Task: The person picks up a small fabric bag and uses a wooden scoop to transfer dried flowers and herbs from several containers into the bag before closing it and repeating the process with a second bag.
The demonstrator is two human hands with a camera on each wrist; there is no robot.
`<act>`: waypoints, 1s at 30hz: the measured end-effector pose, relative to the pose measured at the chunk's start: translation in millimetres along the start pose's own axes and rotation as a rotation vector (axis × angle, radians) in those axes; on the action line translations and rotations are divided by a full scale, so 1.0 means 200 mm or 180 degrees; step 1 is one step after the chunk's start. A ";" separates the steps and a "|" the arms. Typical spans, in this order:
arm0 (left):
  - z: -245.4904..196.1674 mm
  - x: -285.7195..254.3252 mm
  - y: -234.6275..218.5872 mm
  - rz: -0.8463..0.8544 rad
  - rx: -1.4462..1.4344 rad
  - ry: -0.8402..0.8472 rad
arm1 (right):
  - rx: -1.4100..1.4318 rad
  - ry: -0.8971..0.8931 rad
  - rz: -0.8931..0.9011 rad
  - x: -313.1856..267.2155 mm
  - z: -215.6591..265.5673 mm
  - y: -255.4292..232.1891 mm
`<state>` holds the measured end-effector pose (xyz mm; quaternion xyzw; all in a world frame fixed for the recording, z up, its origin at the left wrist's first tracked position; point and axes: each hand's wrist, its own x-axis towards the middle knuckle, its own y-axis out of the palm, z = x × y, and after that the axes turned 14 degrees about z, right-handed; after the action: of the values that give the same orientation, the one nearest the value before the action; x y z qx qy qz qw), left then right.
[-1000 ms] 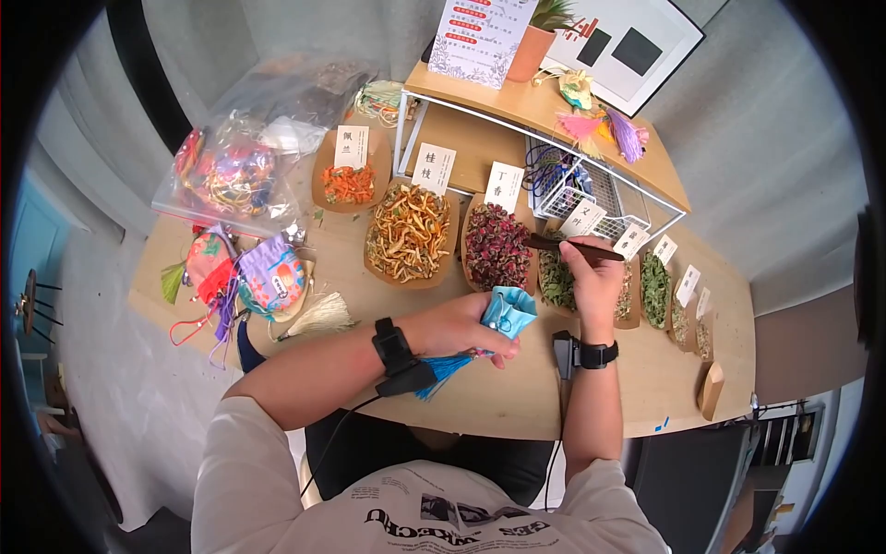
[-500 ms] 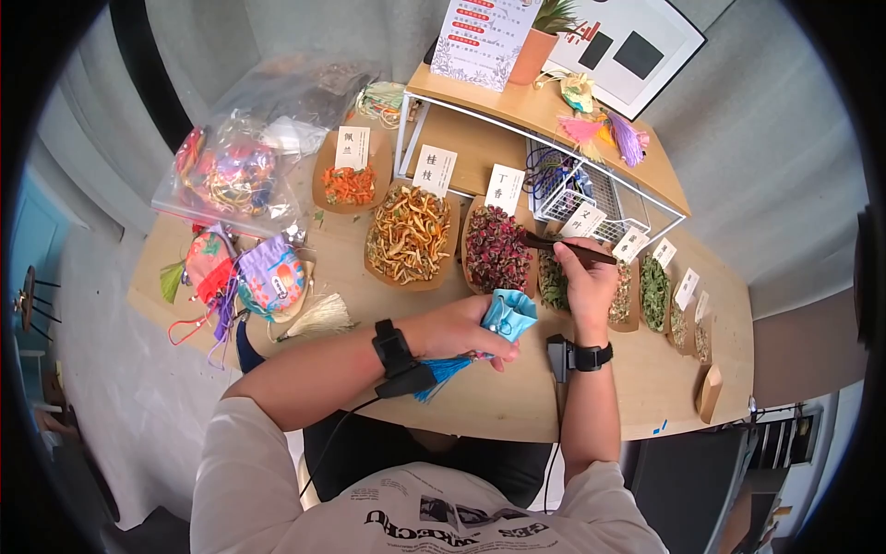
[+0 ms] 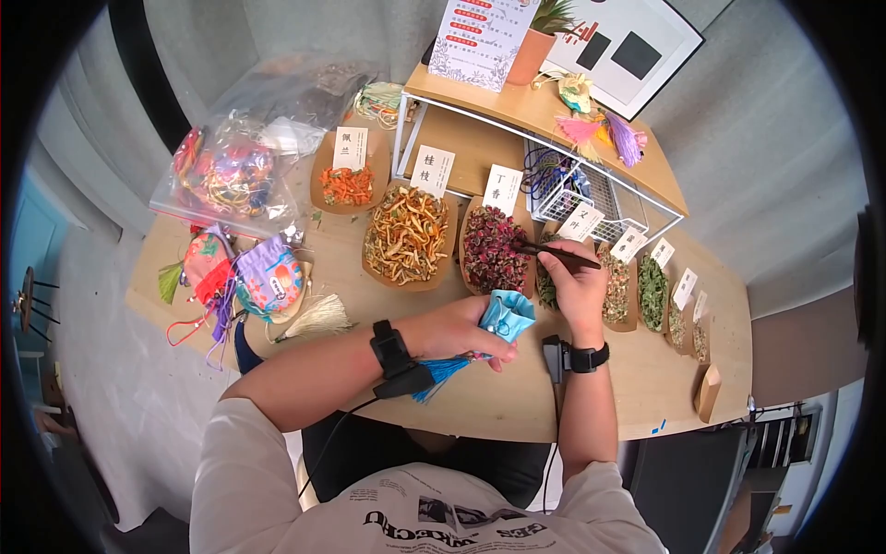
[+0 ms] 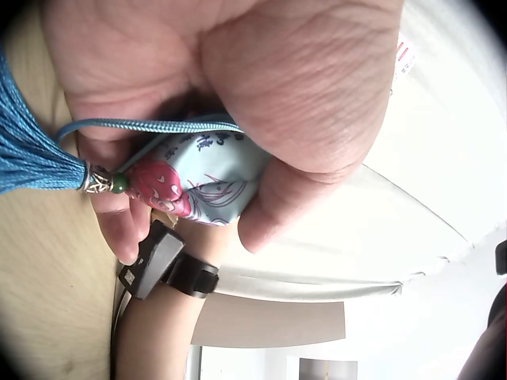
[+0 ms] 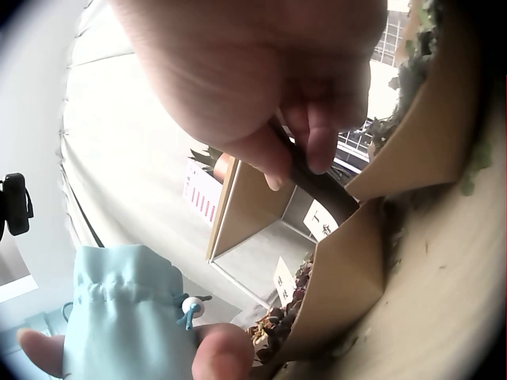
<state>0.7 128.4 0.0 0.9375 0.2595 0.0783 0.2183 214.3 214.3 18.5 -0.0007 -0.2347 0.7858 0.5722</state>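
My left hand grips a light blue drawstring pouch with its gathered mouth upward. A blue tassel hangs from the pouch by a green bead, and a pink and purple print shows on its side. My right hand pinches a dark tool, seemingly a scoop or tongs, between thumb and fingers. The tool's far end meets the right part of the dark red dried buds in a brown paper tray; whether it holds any I cannot tell. In the right wrist view the pouch stands left of the tray.
Orange shreds and yellow-brown strips fill trays to the left. More labelled herb trays, one with green leaves, run right. Finished-looking pouches and a plastic bag lie far left. Behind stands a wooden shelf.
My right hand has moved a little left with the dark tool, whose end is now further into the red buds. My left hand and the pouch have hardly moved.
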 end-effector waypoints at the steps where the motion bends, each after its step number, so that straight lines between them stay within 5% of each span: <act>1: 0.00 0.00 0.00 0.0005 0.0004 -0.0001 | -0.0016 0.0019 0.0012 0.00 0.00 0.00; 9: 0.00 0.00 0.00 0.0004 0.0036 -0.0038 | -0.0303 0.0046 0.0036 0.00 0.00 0.01; 18: 0.00 0.00 0.00 0.0009 -0.0024 0.0019 | 0.0720 0.0047 -0.0128 0.01 0.02 -0.11; 21: 0.01 0.00 -0.01 -0.0026 -0.0068 0.0027 | 0.2372 -0.0157 0.0151 -0.01 0.06 -0.15; 25: 0.01 0.01 0.00 -0.0051 -0.0167 0.0053 | 0.2169 -0.0114 0.1099 -0.04 0.11 -0.15; 30: 0.01 0.00 0.00 -0.0102 -0.0095 0.0009 | 0.1869 0.0027 0.0197 0.01 0.08 -0.05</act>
<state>1.1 128.4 -1.5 0.9298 0.2736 0.0800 0.2330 217.6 212.0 37.2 0.1545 0.0051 0.8372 0.5246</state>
